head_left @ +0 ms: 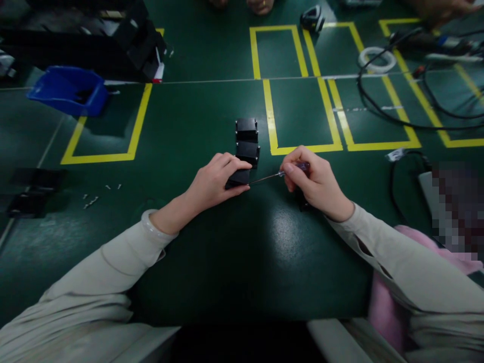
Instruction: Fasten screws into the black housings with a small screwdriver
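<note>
My left hand (217, 179) grips a small black block (239, 177) on the green table, thumb in front and fingers behind. In my right hand (312, 176) is a screwdriver (301, 167), its thin shaft pointing left. The tip reaches the right end of the held block, by a small screw near my left thumb. Two similar black blocks, a nearer one (247, 150) and a farther one (246, 126), stand in a row beyond it, with small screws at their ends. A dark object lies partly hidden under my right hand.
Several loose screws (91, 202) lie at left, near more black blocks (28, 201). A blue bin (70, 91) sits back left beside black trays (128, 45). A tape roll (377, 59) and black cable (365, 96) are back right. Another person's hand (260, 5) shows at the far edge.
</note>
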Demonstrator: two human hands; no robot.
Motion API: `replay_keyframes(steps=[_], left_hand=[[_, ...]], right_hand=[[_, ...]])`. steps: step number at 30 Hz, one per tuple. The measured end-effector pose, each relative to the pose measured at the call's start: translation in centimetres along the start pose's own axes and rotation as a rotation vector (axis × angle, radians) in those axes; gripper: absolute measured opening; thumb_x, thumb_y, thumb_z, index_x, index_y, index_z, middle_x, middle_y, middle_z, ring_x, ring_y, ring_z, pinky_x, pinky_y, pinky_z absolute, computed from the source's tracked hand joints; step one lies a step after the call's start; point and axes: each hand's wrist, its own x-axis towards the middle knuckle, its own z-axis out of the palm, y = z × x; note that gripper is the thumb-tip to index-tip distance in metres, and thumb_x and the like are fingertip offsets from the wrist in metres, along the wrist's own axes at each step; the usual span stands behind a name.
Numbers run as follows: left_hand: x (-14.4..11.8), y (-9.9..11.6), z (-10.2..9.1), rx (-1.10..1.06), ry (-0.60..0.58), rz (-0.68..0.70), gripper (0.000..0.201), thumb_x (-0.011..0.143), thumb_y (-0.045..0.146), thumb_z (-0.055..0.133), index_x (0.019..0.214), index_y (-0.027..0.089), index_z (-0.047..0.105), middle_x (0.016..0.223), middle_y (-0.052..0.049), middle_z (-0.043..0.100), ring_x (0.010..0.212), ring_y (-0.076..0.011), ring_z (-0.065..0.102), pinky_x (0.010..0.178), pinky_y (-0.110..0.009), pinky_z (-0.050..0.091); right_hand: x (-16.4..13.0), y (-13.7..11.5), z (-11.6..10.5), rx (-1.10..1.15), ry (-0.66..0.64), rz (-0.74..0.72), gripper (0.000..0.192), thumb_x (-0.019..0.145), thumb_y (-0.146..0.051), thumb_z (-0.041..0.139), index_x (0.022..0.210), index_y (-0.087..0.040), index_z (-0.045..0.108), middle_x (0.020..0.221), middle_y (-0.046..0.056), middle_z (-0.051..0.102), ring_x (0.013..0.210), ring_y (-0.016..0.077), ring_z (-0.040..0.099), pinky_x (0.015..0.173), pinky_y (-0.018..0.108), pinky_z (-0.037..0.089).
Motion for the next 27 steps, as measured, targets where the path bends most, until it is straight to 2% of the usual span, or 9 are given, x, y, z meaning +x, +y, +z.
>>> replay_keyframes(steps=[14, 23, 27], left_hand=[[0.07, 0.07, 0.1, 0.011, 0.011, 0.002, 0.041, 0.094, 0.041, 0.066, 0.128, 0.021, 0.056, 0.118, -0.009, 0.064, 0.11, -0.0271, 0.058, 0.089, -0.041, 0.052], [0.03, -0.1, 0.01, 0.012, 0.004, -0.004, 0.042, 0.094, 0.042, 0.065, 0.129, 0.022, 0.055, 0.119, -0.009, 0.064, 0.111, -0.0272, 0.058, 0.089, -0.041, 0.052], [0.01, -0.18, -0.12, 0.009, 0.001, -0.009, 0.041, 0.094, 0.042, 0.065, 0.129, 0.022, 0.055, 0.119, -0.009, 0.064, 0.111, -0.0274, 0.058, 0.09, -0.041, 0.051]], right_hand=[[0.23, 0.16, 0.95, 0.009, 0.118, -0.021, 0.027, 0.099, -0.042, 0.059, 0.085, -0.02, 0.054, 0.061, -0.007, 0.052, 0.047, 0.0044, 0.05, 0.05, 0.022, 0.037], [-0.16, 0.22, 0.94, -0.045, 0.067, -0.047, 0.021, 0.101, -0.037, 0.055, 0.088, -0.02, 0.053, 0.058, -0.008, 0.052, 0.045, 0.0051, 0.049, 0.049, 0.023, 0.036], [-0.42, 0.24, 0.91, 0.005, 0.045, -0.028, 0.01, 0.102, -0.031, 0.054, 0.097, -0.022, 0.051, 0.066, -0.007, 0.053, 0.052, 0.0068, 0.053, 0.052, 0.023, 0.04]])
